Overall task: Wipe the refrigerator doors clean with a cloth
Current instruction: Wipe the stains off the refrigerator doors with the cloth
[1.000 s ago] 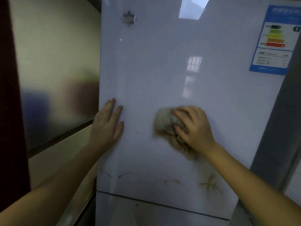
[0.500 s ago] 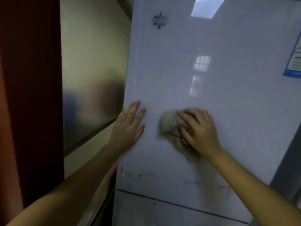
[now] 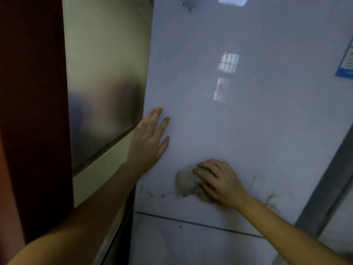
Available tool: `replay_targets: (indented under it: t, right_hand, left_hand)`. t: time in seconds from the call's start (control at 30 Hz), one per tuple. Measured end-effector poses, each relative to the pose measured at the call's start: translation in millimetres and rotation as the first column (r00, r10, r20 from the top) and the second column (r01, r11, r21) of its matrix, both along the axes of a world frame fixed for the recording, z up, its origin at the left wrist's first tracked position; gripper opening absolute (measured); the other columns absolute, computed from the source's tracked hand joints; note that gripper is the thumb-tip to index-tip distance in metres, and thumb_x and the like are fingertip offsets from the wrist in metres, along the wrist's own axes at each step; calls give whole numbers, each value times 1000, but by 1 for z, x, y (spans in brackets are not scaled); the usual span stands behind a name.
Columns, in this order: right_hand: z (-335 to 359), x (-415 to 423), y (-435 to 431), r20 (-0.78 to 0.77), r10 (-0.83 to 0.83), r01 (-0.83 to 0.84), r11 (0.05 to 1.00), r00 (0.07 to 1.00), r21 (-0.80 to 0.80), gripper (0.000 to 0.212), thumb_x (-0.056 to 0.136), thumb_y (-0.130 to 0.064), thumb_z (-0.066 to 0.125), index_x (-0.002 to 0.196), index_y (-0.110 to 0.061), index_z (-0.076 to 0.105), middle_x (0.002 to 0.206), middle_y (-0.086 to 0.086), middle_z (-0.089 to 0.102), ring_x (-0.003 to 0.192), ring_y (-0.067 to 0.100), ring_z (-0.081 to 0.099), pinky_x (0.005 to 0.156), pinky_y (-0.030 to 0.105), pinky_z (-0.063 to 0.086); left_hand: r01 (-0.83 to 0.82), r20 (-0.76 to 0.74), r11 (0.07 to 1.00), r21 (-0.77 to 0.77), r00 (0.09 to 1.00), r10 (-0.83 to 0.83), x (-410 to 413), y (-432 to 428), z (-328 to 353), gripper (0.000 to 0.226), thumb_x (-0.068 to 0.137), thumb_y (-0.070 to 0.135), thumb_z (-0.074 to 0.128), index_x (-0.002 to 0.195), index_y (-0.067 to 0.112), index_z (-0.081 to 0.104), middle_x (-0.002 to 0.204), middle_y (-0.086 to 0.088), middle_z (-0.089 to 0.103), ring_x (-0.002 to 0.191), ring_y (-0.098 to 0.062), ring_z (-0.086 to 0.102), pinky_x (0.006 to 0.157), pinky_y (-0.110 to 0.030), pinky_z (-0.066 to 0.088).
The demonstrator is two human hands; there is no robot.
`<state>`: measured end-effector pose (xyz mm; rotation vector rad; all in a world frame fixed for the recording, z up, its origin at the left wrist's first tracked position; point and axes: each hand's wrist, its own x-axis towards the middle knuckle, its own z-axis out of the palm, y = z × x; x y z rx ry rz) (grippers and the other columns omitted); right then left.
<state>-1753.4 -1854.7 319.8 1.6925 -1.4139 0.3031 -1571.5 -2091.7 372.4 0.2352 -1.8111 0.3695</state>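
The white glossy upper refrigerator door (image 3: 248, 111) fills most of the view. My right hand (image 3: 219, 180) presses a bunched grey-beige cloth (image 3: 188, 183) against the door's lower part, just above the seam to the lower door (image 3: 191, 245). Brown smears (image 3: 273, 199) and thin dark marks (image 3: 152, 194) lie along the door's bottom strip on both sides of the cloth. My left hand (image 3: 149, 142) rests flat on the door's left edge, fingers spread, holding nothing.
A blue energy label (image 3: 346, 62) sits at the door's right edge. To the left stand a shiny metal panel (image 3: 103, 83) and a dark red-brown post (image 3: 32, 111). A grey frame (image 3: 324, 184) runs down the right side.
My right hand has slid the cloth down the door toward the smears near the bottom seam. The left hand has stayed flat on the door's left edge. The view has shifted left.
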Motion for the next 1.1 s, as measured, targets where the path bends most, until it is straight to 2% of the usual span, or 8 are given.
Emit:
replay_targets:
  t: [0.23,0.43,0.53,0.63,0.77,0.97,1.1]
  right_hand:
    - [70,-16,39,155,-128,169,943,980,-288,36,93,-23,69,127,-10,69,124,15,66,112,34,57,97,43,45]
    - [19,-42,72,46,-92,98,984,995,-147,34,102,-31,58,133,-16,60,129,13,65,113,34,59,92,43,47]
    - [-20,-51,96,63,-103,107,992,993,-64,33,103,-31,53,133,-18,59,132,9,61,113,31,58,91,44,50]
    - [-40,-57,114,91,-136,139,990,987,-24,34,100,-28,59,132,-18,61,132,8,61,114,29,58,90,45,52]
    - [-14,-63,124,126,-150,163,982,981,-100,34,97,-23,61,130,-13,64,126,12,65,110,32,60,93,43,50]
    - [58,-74,136,252,-168,252,900,953,-356,40,90,-15,69,128,-6,66,126,15,63,113,34,55,95,45,45]
    - [43,-78,135,266,-146,237,907,953,-348,44,87,-14,71,131,-8,65,128,15,62,117,33,53,98,43,42]
  left_hand:
    - [13,27,999,48,1000,-14,0,2,-3,55,100,34,53,147,7,45,159,-21,34,147,-38,33,117,-51,34]
    - [-5,124,993,118,992,-10,8,7,0,61,99,39,50,151,8,38,163,-20,25,151,-37,25,121,-51,26]
    - [-20,121,992,122,993,5,9,14,2,61,98,39,50,149,7,39,163,-21,25,150,-40,26,120,-52,27]
    - [-19,113,995,103,994,7,0,31,-3,58,98,38,50,146,6,43,161,-23,28,147,-43,30,118,-53,28]
    - [36,139,999,13,990,-38,-28,67,-13,54,99,36,50,143,5,49,158,-25,35,145,-42,35,116,-52,31]
    - [85,98,995,46,991,-89,-61,108,-11,53,98,32,55,143,6,49,159,-24,34,147,-40,33,121,-53,29]
    - [65,125,996,67,989,-73,-74,125,-15,57,98,35,54,147,8,43,161,-22,29,150,-39,28,122,-54,25]
